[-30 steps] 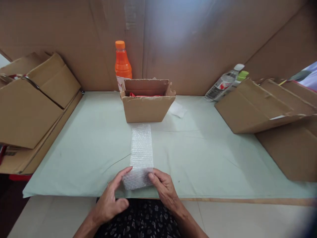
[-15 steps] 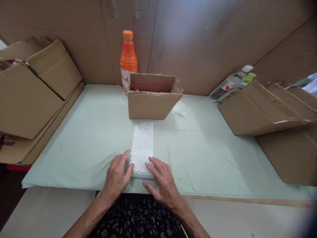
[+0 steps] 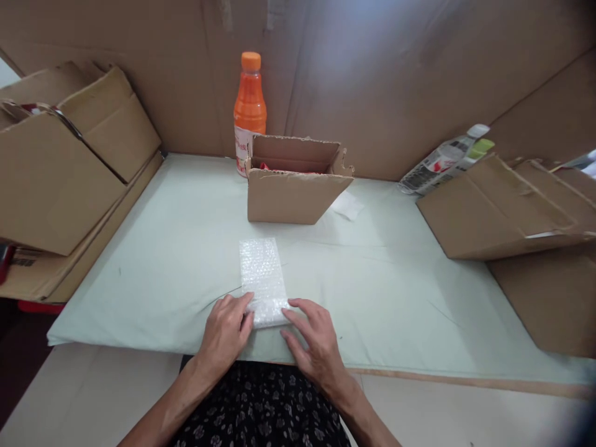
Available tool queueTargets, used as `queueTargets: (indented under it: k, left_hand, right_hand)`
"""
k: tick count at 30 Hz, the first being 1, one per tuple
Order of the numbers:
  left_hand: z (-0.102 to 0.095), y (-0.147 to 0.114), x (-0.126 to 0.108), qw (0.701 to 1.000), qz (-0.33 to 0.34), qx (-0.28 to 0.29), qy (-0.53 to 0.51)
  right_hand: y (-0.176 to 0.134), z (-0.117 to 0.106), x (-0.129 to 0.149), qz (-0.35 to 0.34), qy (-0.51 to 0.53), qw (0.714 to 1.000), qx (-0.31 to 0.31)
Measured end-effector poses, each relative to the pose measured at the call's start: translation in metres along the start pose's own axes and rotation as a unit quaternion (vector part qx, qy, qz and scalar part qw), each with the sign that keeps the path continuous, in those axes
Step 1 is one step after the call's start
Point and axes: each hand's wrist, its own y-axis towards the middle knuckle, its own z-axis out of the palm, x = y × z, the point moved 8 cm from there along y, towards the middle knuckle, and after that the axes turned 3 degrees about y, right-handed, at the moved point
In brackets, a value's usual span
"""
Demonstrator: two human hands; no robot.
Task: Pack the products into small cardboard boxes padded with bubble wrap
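Bubble wrap [image 3: 263, 270] slid on the cloth [image 3: 382, 298], away from the cardboard box [image 3: 291, 197]. Left hand [image 3: 226, 329], fingers bunched (can't tell if pinching), and right hand [image 3: 316, 341], fingers spread, touch its sides; pushing unevenly could twist it.

On the table [image 3: 382, 279], the bubble wrap [image 3: 261, 267] lies between the left hand [image 3: 226, 328] and the right hand [image 3: 317, 340]. Behind it stands a box [image 3: 286, 197], with a bottle [image 3: 250, 105] behind the box's left end. Some paper [image 3: 348, 206] lies to the right of this box. At far left are cartons [image 3: 60, 180]; at far right, other cartons [image 3: 493, 208], with tilted bottles [image 3: 435, 164] behind them.
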Motion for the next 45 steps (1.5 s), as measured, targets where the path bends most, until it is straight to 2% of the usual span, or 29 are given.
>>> queueTargets:
  k: [2, 4, 7, 9, 11, 14, 18, 20, 22, 25, 29, 32, 35, 37, 40, 42, 43, 45]
  left_hand:
    - [-0.007, 0.000, -0.003, 0.999, 0.009, -0.030, 0.011]
    - [-0.016, -0.006, -0.008, 0.998, 0.031, -0.048, -0.013]
    - [-0.020, -0.018, -0.017, 0.994, 0.081, -0.021, -0.076]
    - [-0.016, -0.021, -0.013, 0.991, 0.072, 0.011, -0.109]
    - [-0.009, -0.017, 0.000, 0.993, 0.027, 0.024, -0.114]
    - [-0.003, -0.003, 0.019, 0.997, -0.029, 0.014, -0.067]
    - [-0.012, 0.005, 0.019, 0.999, -0.017, -0.032, -0.035]
    - [-0.019, 0.000, 0.011, 0.997, 0.017, -0.035, -0.061]
    - [-0.021, -0.007, 0.004, 0.995, 0.033, -0.003, -0.092]
    - [-0.014, -0.011, 0.007, 0.994, -0.007, 0.048, -0.095]
    - [-0.003, -0.004, 0.016, 0.996, -0.055, 0.054, -0.047]
    - [0.001, 0.001, 0.020, 0.996, -0.060, 0.049, -0.042]
    - [-0.003, 0.004, 0.023, 0.996, -0.038, 0.041, -0.071]
    - [-0.005, 0.006, 0.024, 0.990, -0.036, 0.061, -0.121]
    - [-0.001, 0.007, 0.019, 0.962, -0.060, 0.154, -0.218]
    - [-0.001, 0.011, 0.009, 0.945, -0.055, 0.211, -0.244]
    - [-0.003, 0.017, 0.002, 0.943, -0.036, 0.222, -0.244]
    - [-0.019, 0.040, -0.011, 0.956, 0.027, 0.184, -0.226]
  right_hand:
    - [0.001, 0.013, 0.003, -0.032, -0.020, 0.998, 0.058]
    - [0.005, 0.021, 0.002, -0.039, -0.015, 0.995, 0.085]
    - [0.009, 0.025, -0.002, -0.012, 0.065, 0.989, 0.129]
    - [0.010, 0.026, -0.003, 0.019, 0.115, 0.981, 0.158]
    - [0.011, 0.019, -0.004, 0.037, 0.109, 0.985, 0.132]
    - [0.015, 0.012, 0.000, 0.015, 0.028, 0.997, 0.077]
    - [0.021, 0.033, 0.009, -0.049, -0.028, 0.989, 0.140]
    - [0.024, 0.037, 0.008, -0.042, -0.012, 0.988, 0.149]
    - [0.022, 0.039, 0.003, -0.001, 0.030, 0.984, 0.174]
    - [0.014, 0.037, -0.002, 0.053, 0.058, 0.976, 0.204]
    - [0.022, 0.027, -0.007, 0.069, -0.045, 0.982, 0.168]
    - [0.033, 0.031, -0.014, 0.083, -0.083, 0.979, 0.165]
    - [0.037, 0.040, -0.011, 0.071, -0.008, 0.982, 0.173]
    - [0.033, 0.042, -0.004, 0.056, 0.079, 0.978, 0.182]
    - [0.026, 0.036, 0.000, 0.060, 0.155, 0.967, 0.193]
    - [0.027, 0.027, -0.003, 0.068, 0.150, 0.967, 0.196]
    - [0.031, 0.021, -0.006, 0.065, 0.143, 0.967, 0.202]
    - [0.043, 0.004, -0.011, 0.041, 0.135, 0.967, 0.211]
